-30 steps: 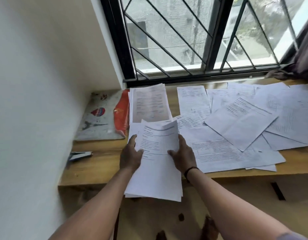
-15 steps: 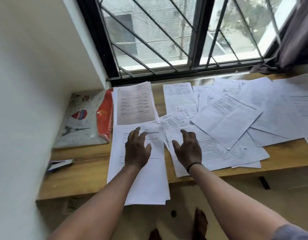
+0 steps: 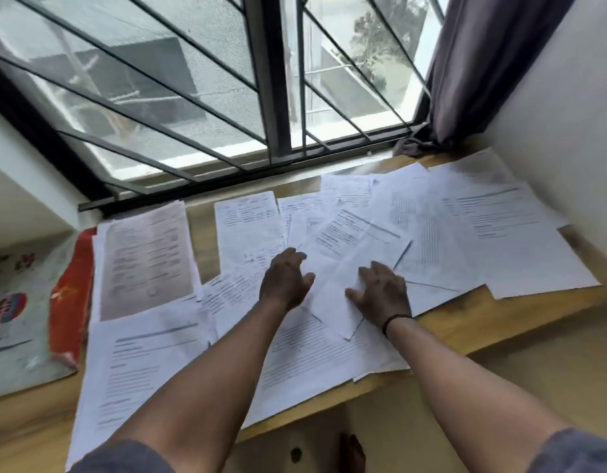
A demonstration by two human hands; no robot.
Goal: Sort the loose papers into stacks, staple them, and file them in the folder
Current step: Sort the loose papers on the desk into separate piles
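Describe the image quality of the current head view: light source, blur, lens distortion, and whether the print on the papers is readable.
Head view: daylight comes through the barred window, leaving the loose papers bright and the backs of the left hand and right hand dark. Motion blur smears the print to unreadable streaks and softens the folder. Wide-angle distortion tilts the window bars and bends the desk edge.
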